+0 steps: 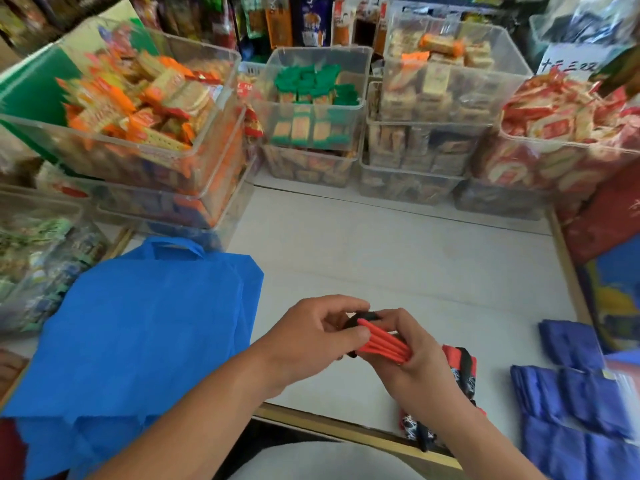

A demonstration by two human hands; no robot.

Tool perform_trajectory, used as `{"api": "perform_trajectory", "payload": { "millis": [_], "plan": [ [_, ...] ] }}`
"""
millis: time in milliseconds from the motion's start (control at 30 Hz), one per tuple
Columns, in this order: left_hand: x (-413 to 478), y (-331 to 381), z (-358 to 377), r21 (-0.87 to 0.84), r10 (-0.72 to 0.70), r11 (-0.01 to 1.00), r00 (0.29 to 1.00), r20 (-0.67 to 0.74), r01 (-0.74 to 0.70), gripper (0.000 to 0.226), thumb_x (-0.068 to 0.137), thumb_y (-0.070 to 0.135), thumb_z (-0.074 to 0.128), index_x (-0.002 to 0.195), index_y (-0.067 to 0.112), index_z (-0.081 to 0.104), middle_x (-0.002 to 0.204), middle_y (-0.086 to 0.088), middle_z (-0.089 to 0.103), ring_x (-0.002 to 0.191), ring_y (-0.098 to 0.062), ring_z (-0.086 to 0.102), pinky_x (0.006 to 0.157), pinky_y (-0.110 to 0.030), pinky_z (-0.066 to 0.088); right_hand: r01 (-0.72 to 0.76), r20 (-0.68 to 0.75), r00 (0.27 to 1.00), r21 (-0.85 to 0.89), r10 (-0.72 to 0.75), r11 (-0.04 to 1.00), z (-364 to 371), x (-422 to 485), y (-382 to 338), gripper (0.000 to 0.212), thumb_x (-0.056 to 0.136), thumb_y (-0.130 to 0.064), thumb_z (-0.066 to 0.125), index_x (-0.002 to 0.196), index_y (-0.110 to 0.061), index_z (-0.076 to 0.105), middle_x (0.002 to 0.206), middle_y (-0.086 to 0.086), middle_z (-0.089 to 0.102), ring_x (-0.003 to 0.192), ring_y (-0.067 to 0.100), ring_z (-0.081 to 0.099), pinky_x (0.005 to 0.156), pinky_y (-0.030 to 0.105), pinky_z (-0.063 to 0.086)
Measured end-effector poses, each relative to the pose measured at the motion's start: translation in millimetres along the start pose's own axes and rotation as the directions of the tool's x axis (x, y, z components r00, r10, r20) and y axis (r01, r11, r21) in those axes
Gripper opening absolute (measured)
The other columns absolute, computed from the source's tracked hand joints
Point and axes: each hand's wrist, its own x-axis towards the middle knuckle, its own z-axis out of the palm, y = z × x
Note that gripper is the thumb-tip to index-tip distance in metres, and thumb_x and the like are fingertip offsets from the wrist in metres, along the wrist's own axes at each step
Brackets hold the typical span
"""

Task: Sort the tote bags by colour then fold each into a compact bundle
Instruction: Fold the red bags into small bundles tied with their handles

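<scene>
Left hand [318,332] and right hand [417,358] meet above the near part of the white table [381,254], both gripping one red tote bag [382,344] gathered into narrow pleats with a black trim at its far end. The left hand's fingers are curled, with thumb and fingertips pinching the bundle's left end. The right hand wraps its curled fingers over the right end, the back of the hand turned up. Both forearms come in from the bottom edge and angle toward each other, wrists slightly bent.

Under and just beyond the right wrist lies red-and-black patterned fabric [462,367], reaching to the table's near edge; whether it is part of the held bag or a second one cannot be told.

Left of the left hand, one blue tote bag [138,323] lies spread flat, its handles pointing away. Right of the right hand, well apart, sit purple bags [571,341] folded into flat bundles, at least three, though blur hides their edges.

Beyond both hands, four stacks of clear bins [311,88] hold packaged snacks.
</scene>
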Motion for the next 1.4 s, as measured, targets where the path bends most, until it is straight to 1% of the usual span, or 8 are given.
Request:
{"api": "perform_trajectory", "payload": {
  "millis": [233,400,533,733,833,933,1133,1400],
  "plan": [
    [-5.6,-6.9,16.0,-0.049,-0.082,0.996,0.988,-0.128,0.076,0.017,0.092,0.034,0.074,0.107,0.025,0.074,0.097,0.010,0.078,0.094,-0.001,0.071,0.085,-0.015,0.053,-0.035,-0.031,0.999,-0.010,0.034,0.999,-7.9,0.0,-4.4,0.034,0.087,-0.009,0.080,0.101,-0.028,0.056,0.096,-0.017,0.073,0.084,0.008,0.074,0.071,0.019,0.055],
    [-5.7,-6.2,23.8,-0.171,-0.100,0.982,0.990,-0.101,0.081,0.022,0.098,0.036,0.067,0.104,0.016,0.072,0.098,-0.001,0.078,0.098,-0.014,0.074,0.098,-0.038,0.057,0.041,0.007,0.999,-0.006,-0.041,0.999,-17.1,-5.9,-13.6,0.034,0.086,-0.026,0.079,0.100,-0.046,0.057,0.102,-0.012,0.073,0.093,0.015,0.072,0.076,0.026,0.057],
    [-7.7,-4.6,25.4,-0.298,-0.086,0.953,0.994,-0.070,0.062,0.020,0.101,0.024,0.063,0.107,0.005,0.070,0.102,-0.013,0.077,0.101,-0.027,0.073,0.098,-0.046,0.057,0.097,0.010,0.995,0.068,-0.098,0.993,-21.4,-15.8,-22.7,0.029,0.087,-0.028,0.072,0.115,-0.028,0.061,0.104,-0.013,0.071,0.098,0.015,0.070,0.077,0.020,0.055],
    [-8.9,-7.0,35.1,0.079,0.071,0.995,0.972,-0.226,-0.054,0.009,0.099,0.021,0.062,0.090,0.019,0.060,0.088,-0.010,0.070,0.082,-0.026,0.067,0.080,-0.050,0.058,0.084,0.025,0.996,0.144,-0.088,0.986,-10.5,-21.4,-12.8,0.020,0.092,-0.019,0.066,0.107,-0.012,0.056,0.085,-0.009,0.065,0.068,0.008,0.064,0.061,0.016,0.051],
    [-9.4,0.3,38.3,0.002,0.068,0.998,0.956,-0.287,-0.070,0.009,0.099,0.020,0.063,0.091,0.016,0.065,0.086,-0.009,0.072,0.084,-0.029,0.069,0.079,-0.051,0.060,0.118,-0.004,0.993,0.058,-0.118,0.991,-13.4,-18.3,-5.7,0.017,0.094,-0.026,0.066,0.106,-0.021,0.056,0.085,-0.010,0.063,0.071,0.015,0.064,0.062,0.017,0.049],
    [-8.0,10.7,31.8,-0.270,-0.154,0.954,0.986,-0.070,0.130,0.034,0.103,0.036,0.060,0.101,0.004,0.071,0.093,-0.010,0.075,0.090,-0.024,0.073,0.087,-0.044,0.062,0.215,0.025,0.977,-0.146,-0.213,0.966,-22.2,-14.9,-1.4,0.021,0.097,-0.026,0.066,0.103,-0.042,0.054,0.092,-0.011,0.059,0.082,0.016,0.061,0.068,0.014,0.044],
    [-7.0,3.8,25.6,-0.377,-0.296,0.878,0.953,0.056,0.295,0.036,0.096,0.036,0.071,0.105,0.002,0.072,0.093,-0.010,0.075,0.086,-0.019,0.072,0.078,-0.030,0.057,0.196,0.146,0.974,-0.162,-0.173,0.967,-29.0,-14.7,-0.9,0.017,0.095,-0.035,0.064,0.109,-0.041,0.056,0.100,-0.012,0.062,0.093,0.016,0.064,0.073,0.015,0.047],
    [-6.7,4.3,19.4,-0.287,-0.216,0.930,0.974,0.075,0.228,0.023,0.101,0.029,0.064,0.099,0.007,0.071,0.088,-0.006,0.073,0.080,-0.016,0.069,0.074,-0.031,0.058,0.087,0.169,0.983,-0.076,-0.073,0.993,-30.5,-19.0,-17.8,0.013,0.089,-0.046,0.063,0.096,-0.048,0.052,0.087,-0.009,0.068,0.068,0.020,0.063,0.061,0.033,0.053]
  ]
}}
